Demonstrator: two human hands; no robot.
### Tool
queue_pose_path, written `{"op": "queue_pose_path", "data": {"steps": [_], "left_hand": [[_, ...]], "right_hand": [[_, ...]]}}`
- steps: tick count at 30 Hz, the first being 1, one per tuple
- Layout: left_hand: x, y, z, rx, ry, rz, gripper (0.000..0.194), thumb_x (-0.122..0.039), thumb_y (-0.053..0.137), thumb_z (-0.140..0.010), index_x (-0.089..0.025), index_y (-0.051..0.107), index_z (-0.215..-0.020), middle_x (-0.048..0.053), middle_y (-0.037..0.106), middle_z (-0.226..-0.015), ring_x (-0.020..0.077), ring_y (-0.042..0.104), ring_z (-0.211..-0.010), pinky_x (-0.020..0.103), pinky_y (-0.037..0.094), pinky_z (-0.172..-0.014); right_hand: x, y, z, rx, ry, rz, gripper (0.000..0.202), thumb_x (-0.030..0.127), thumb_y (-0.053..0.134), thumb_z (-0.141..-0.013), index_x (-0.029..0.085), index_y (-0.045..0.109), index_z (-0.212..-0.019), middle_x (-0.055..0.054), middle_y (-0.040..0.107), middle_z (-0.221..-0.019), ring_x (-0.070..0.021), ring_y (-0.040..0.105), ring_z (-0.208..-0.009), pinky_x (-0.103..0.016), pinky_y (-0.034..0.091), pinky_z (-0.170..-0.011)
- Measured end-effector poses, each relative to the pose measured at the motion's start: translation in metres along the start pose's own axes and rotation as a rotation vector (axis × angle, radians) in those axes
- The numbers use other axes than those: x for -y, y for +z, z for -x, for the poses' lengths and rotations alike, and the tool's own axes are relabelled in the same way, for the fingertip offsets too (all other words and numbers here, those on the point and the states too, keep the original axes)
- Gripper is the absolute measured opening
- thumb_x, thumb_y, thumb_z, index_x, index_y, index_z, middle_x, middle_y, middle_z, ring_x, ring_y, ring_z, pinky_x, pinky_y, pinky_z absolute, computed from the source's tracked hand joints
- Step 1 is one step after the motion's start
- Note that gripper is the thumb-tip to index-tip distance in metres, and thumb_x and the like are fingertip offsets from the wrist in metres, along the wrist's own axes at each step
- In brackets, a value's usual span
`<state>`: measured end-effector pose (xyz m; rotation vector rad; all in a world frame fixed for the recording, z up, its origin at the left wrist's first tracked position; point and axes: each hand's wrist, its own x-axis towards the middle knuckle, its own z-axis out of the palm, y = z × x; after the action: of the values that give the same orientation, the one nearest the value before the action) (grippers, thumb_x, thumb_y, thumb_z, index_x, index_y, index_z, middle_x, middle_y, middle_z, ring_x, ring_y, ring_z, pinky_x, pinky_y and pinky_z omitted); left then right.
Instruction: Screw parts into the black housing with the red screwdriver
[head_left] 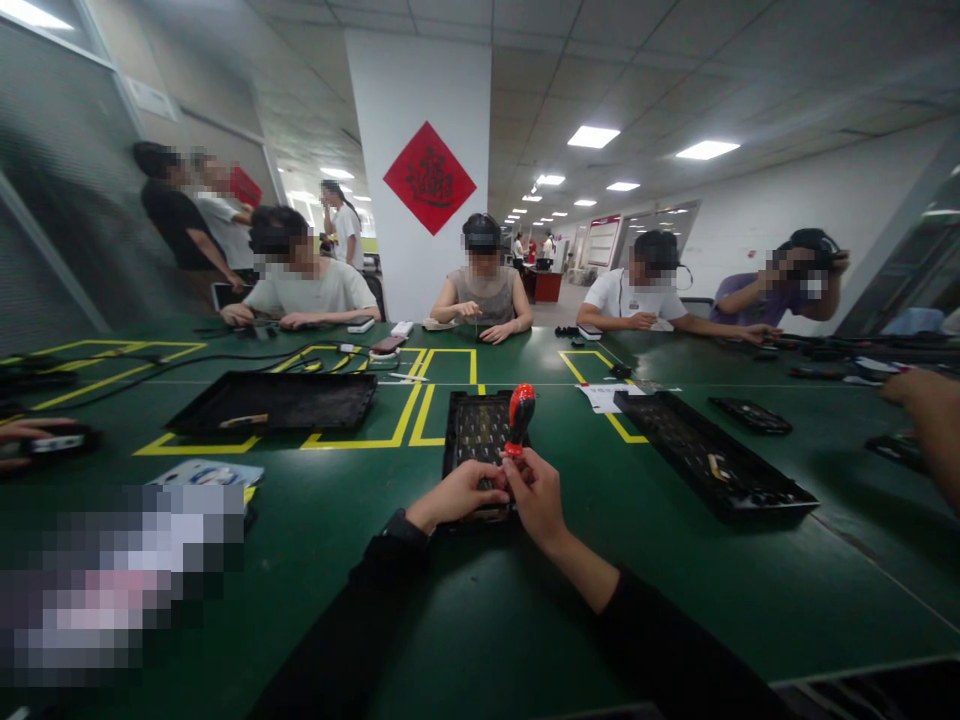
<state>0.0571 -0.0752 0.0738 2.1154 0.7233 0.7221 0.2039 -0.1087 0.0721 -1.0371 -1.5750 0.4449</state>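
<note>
A screwdriver (pixel 522 412) with a fat red and black handle stands nearly upright, handle on top. My right hand (pixel 541 500) grips it just below the handle, with thumb and fingers closed. Right beside it, my left hand (pixel 463 492) has thumb and fingertips drawn together close to the screwdriver's lower end. What those fingers hold, if anything, is hidden. Under both hands lies a black rectangular tray-like part (pixel 476 425) with rows of small light marks or slots. The screwdriver's tip is covered by my fingers.
Black trays lie to the left (pixel 285 405) and right (pixel 697 450), each with a small tan piece inside. A smaller black part (pixel 750 415) is farther right. Cables (pixel 225 365) cross the green table (pixel 487 630). Co-workers sit opposite; other people's hands reach in at both sides.
</note>
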Motion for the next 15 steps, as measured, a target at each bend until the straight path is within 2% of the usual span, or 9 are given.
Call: {"op": "queue_pose_path", "data": {"steps": [4, 10, 15], "left_hand": [[-0.003, -0.0013, 0.0007, 0.004, 0.011, 0.011, 0.021, -0.028, 0.055, -0.078, -0.011, 0.066, -0.087, 0.003, 0.067, -0.086, 0.0147, 0.058, -0.08, 0.024, 0.042, -0.079], [-0.0011, 0.0003, 0.0, -0.089, -0.011, 0.044, 0.018, -0.027, 0.058, -0.075, -0.011, 0.064, -0.078, 0.003, 0.066, -0.079, 0.0139, 0.058, -0.075, 0.025, 0.043, -0.075], [0.0041, 0.0028, -0.0004, -0.122, -0.016, 0.075, 0.017, -0.027, 0.062, -0.072, -0.01, 0.063, -0.077, 0.004, 0.065, -0.077, 0.0141, 0.057, -0.072, 0.025, 0.043, -0.073]], "right_hand": [[-0.0007, -0.0003, 0.0001, -0.002, -0.006, 0.017, 0.019, 0.029, 0.046, -0.086, 0.017, 0.061, -0.088, 0.001, 0.059, -0.069, -0.0097, 0.049, -0.052, -0.021, 0.037, -0.051], [-0.0038, 0.0006, -0.0009, 0.007, -0.018, 0.031, 0.019, 0.029, 0.046, -0.086, 0.017, 0.061, -0.087, -0.001, 0.058, -0.072, -0.0104, 0.05, -0.057, -0.022, 0.038, -0.054], [-0.0063, 0.0008, -0.0011, -0.004, -0.047, 0.078, 0.019, 0.03, 0.048, -0.084, 0.017, 0.062, -0.085, -0.002, 0.058, -0.076, -0.0121, 0.05, -0.063, -0.024, 0.04, -0.059]]}}
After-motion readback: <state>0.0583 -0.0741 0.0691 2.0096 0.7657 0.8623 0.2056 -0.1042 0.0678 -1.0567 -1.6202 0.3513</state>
